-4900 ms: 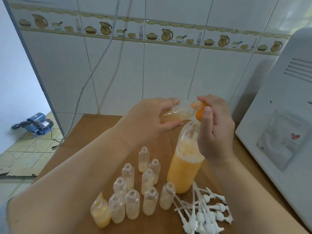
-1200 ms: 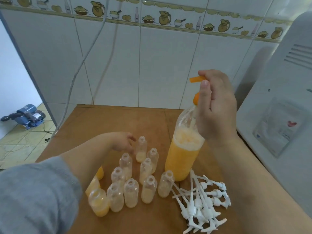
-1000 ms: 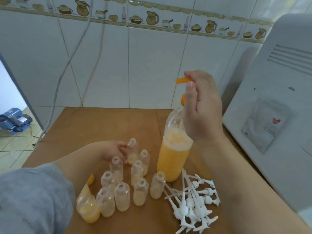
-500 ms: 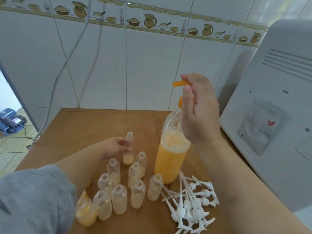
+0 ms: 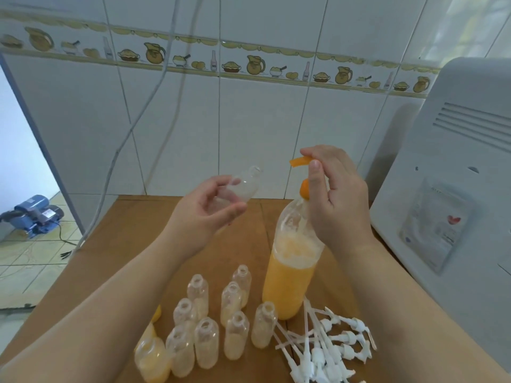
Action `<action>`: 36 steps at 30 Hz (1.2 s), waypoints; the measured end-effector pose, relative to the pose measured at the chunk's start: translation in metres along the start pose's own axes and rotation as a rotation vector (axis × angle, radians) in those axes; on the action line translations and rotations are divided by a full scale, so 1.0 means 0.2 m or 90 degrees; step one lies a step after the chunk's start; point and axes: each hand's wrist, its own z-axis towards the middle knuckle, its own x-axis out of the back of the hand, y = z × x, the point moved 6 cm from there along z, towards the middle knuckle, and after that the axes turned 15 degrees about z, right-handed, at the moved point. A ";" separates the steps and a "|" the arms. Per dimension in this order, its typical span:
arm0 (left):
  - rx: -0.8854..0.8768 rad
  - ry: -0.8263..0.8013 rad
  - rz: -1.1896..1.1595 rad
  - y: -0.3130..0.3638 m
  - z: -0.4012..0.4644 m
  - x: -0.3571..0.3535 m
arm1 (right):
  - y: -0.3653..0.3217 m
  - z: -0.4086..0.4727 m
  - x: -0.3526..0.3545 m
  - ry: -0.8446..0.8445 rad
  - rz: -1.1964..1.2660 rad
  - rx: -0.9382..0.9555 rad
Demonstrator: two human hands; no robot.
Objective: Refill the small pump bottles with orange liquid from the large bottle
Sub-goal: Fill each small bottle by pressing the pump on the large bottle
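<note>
Wooden desk (image 5: 154,244): brown board against the tiled wall, carrying every item below; a white appliance (image 5: 448,194) stands at its right edge.
Large bottle (image 5: 287,283): one, upright near the middle of the desk, roughly half full of orange liquid with foam on top, orange pump spout (image 5: 300,162) pointing left.
Right hand (image 5: 337,200): closed around the large bottle's neck and pump head, thumb beside the spout.
Left hand (image 5: 210,211): fingers curled around one small bottle (image 5: 243,186), lifted clear of the desk.
Held bottle's axis: tilted, mouth up and to the right, toward the spout.
Key relation: the open mouth sits left of and slightly below the spout tip, near but apart; as I judge it, the left hand must carry it rightward under the spout before pumping.
Small bottles on the desk: about ten, uncapped, clustered near the front edge left of the large bottle; eight hold little, two at front left look fuller and orange, one partly hidden.
Pump tops (image 5: 326,346): white, heaped at the front right, near the large bottle's base; too tangled to count.
</note>
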 end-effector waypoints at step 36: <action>-0.233 -0.016 0.351 0.41 0.03 -0.04 | 0.01 -0.07 0.02 0.092 0.062 0.003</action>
